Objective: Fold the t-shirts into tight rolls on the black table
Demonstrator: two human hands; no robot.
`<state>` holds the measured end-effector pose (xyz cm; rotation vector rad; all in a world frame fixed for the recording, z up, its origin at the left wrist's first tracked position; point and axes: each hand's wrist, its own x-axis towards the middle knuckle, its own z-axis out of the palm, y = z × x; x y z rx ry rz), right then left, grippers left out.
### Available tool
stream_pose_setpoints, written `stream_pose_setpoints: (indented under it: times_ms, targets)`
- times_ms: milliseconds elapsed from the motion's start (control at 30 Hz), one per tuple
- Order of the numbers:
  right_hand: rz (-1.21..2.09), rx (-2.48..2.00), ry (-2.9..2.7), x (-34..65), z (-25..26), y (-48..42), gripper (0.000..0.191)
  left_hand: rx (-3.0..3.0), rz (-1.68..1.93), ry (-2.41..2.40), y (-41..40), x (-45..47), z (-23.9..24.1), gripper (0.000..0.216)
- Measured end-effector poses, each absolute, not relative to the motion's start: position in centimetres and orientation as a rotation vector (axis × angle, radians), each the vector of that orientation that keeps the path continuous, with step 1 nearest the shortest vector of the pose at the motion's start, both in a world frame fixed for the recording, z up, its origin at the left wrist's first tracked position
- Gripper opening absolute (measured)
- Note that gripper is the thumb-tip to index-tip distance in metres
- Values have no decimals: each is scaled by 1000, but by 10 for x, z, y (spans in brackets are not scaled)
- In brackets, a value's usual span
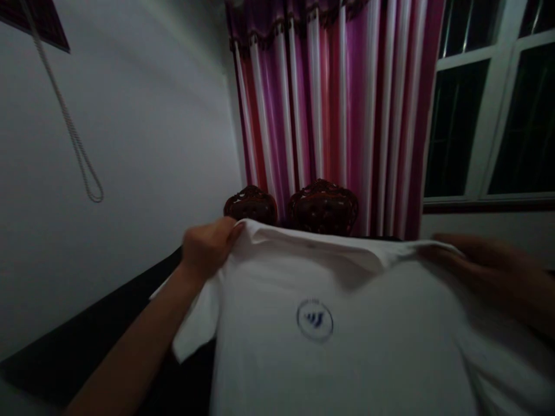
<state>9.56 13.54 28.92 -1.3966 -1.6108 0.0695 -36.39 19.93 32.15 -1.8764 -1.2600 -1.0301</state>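
A white T-shirt (347, 346) with a small round dark logo in its middle is held up and spread wide in front of me. My left hand (207, 247) is closed on the shirt's left shoulder, pinching the cloth. My right hand (481, 260) grips the right shoulder; it is dark and blurred, with its fingers lying along the cloth's top edge. A short sleeve hangs down below my left wrist.
Behind the shirt stand two carved dark wooden chair backs (323, 207). Pink and white striped curtains (329, 104) hang at the back, beside a dark window (489, 115). A looped cord (89, 179) hangs on the white wall at left. A dark surface (87, 335) lies below.
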Motion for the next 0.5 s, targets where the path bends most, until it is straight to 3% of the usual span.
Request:
stream_pose_setpoints:
  times_ms: [100, 200, 300, 400, 500]
  targets:
    - [-84, -1515, -1803, 83, 281, 219, 38, -2065, -774, -1313, 289, -323, 317, 47]
    - [-403, -1652, -1884, 74, 240, 271, 43, -2185, -695, -1308, 329, -298, 271, 39]
    - [-507, -1662, -2067, 73, 172, 268, 48, -2328, -581, -1304, 316, -300, 197, 40]
    - [-393, -1564, -2305, 76, 100, 234, 50, -2531, -417, -1389, 280, -324, 126, 49]
    - [-241, -1549, -2433, 81, 52, 200, 55, -2708, -199, -1611, 251, -354, 85, 59]
